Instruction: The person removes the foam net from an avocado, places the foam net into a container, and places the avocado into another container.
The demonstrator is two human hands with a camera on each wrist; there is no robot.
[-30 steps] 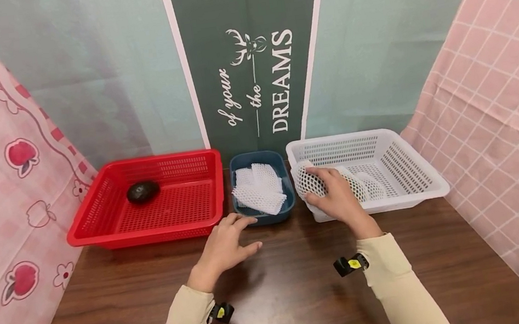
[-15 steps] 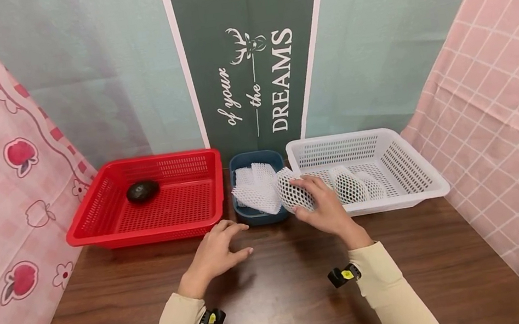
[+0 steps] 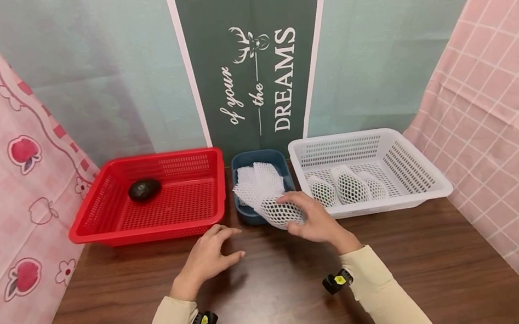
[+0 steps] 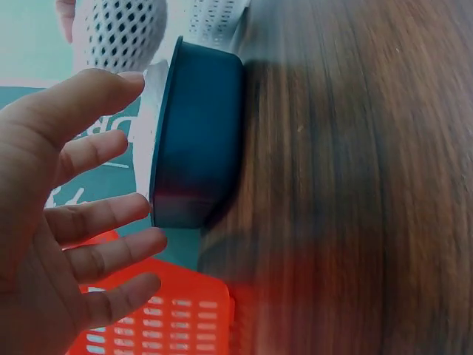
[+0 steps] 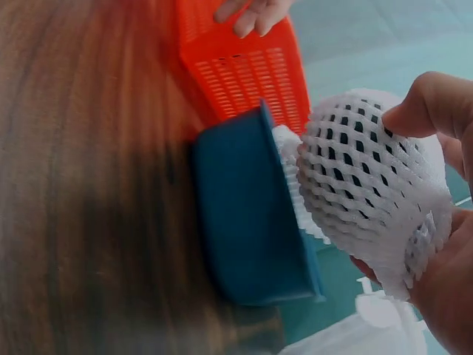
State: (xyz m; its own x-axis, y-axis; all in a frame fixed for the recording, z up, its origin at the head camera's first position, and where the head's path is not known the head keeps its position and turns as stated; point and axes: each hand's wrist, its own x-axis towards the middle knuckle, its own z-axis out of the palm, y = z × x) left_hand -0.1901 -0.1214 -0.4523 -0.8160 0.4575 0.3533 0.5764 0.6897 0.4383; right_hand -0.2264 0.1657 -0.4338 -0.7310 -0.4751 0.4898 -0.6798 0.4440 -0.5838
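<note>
My right hand (image 3: 311, 217) grips a dark fruit in a white foam net (image 3: 283, 213), apparently an avocado, thumb on one side and fingers on the other. It hangs at the front right corner of the small blue bin (image 3: 250, 216); the right wrist view shows the netted avocado (image 5: 362, 166) close up. Loose white foam nets (image 3: 262, 178) lie in that bin. Fingers spread and holding nothing, my left hand (image 3: 205, 258) hovers over the table in front of the red basket (image 3: 149, 231), which contains a bare dark avocado (image 3: 144, 189).
To the right stands a white basket (image 3: 413, 195) with three netted avocados (image 3: 350, 187) along its near left side. Brown wooden table (image 3: 269, 304) stretches before the containers. A printed cloth (image 3: 128, 75) hangs behind them, and pink cloths close off both sides.
From over the white basket, my right hand has carried the netted avocado left and toward me, to the blue bin's front corner. My left hand has drawn back slightly to the left.
</note>
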